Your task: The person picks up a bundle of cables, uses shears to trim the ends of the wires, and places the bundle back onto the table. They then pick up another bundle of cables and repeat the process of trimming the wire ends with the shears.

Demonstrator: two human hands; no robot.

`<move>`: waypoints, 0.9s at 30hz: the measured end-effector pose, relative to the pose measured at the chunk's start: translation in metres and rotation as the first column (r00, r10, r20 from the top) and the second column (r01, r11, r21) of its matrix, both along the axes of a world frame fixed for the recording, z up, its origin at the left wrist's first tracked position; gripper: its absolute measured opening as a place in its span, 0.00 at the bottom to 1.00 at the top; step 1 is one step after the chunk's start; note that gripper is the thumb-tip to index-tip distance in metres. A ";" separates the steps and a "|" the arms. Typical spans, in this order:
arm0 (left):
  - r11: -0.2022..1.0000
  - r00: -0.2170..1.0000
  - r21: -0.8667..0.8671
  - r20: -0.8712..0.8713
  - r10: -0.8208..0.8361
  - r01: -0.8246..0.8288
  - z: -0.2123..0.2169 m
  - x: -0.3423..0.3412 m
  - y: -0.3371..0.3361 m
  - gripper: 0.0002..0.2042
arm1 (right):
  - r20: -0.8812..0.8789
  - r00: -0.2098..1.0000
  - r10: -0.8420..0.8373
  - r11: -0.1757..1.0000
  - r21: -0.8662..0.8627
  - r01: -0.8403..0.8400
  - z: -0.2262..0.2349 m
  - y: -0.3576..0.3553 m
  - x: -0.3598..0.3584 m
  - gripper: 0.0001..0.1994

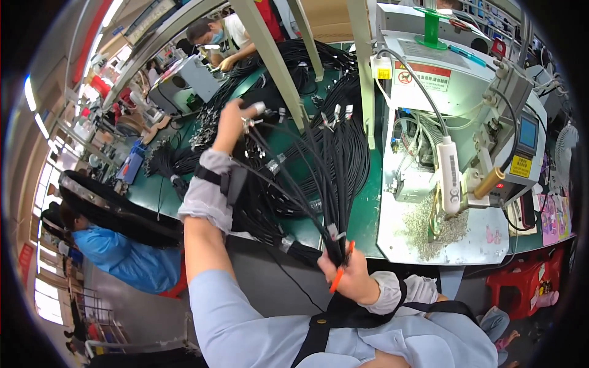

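Note:
My right hand (pixel 356 283) is closed round a bundle of black cables (pixel 334 202) just in front of the green table's near edge. An orange-handled tool (pixel 337 279) is also in this hand; its working end is hidden. Out over the table, my left hand (pixel 232 124) pinches the metal-tipped ends of several black cables (pixel 261 140), which run back toward the right hand. A white cover (pixel 259 107) sits on one of its fingertips. The bundle's other ends, with white and silver connectors (pixel 337 112), lie spread on the table beyond.
Coiled black cables (pixel 356 165) cover much of the green table (pixel 300 230). Beige frame posts (pixel 270 58) rise from it. At right stands a machine (pixel 448 141) with metal scraps (pixel 423 230) on its base. A co-worker (pixel 236 40) works opposite; another person in blue (pixel 126 257) sits left.

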State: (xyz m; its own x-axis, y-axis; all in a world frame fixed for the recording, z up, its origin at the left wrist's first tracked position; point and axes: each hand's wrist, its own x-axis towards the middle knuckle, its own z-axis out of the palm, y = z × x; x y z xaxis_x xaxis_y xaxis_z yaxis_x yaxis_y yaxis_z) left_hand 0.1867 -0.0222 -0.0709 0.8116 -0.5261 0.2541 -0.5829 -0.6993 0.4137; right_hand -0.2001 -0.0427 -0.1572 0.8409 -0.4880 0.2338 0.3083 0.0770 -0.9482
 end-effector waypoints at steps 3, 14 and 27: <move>0.977 0.976 -0.214 -0.217 -0.026 -0.022 -0.003 0.013 -0.034 0.22 | 0.043 0.998 0.048 0.971 -0.235 -0.037 -0.002 -0.003 -0.003 0.05; 0.909 0.904 -0.030 0.121 -0.409 0.415 -0.063 0.049 -0.016 0.18 | -0.091 0.995 0.031 0.978 0.211 -0.011 -0.023 0.007 0.013 0.07; 0.521 0.463 -0.852 -0.446 -0.766 0.041 -0.092 -0.271 0.100 0.31 | 0.109 0.990 0.086 0.958 -0.282 -0.053 -0.009 0.006 0.004 0.06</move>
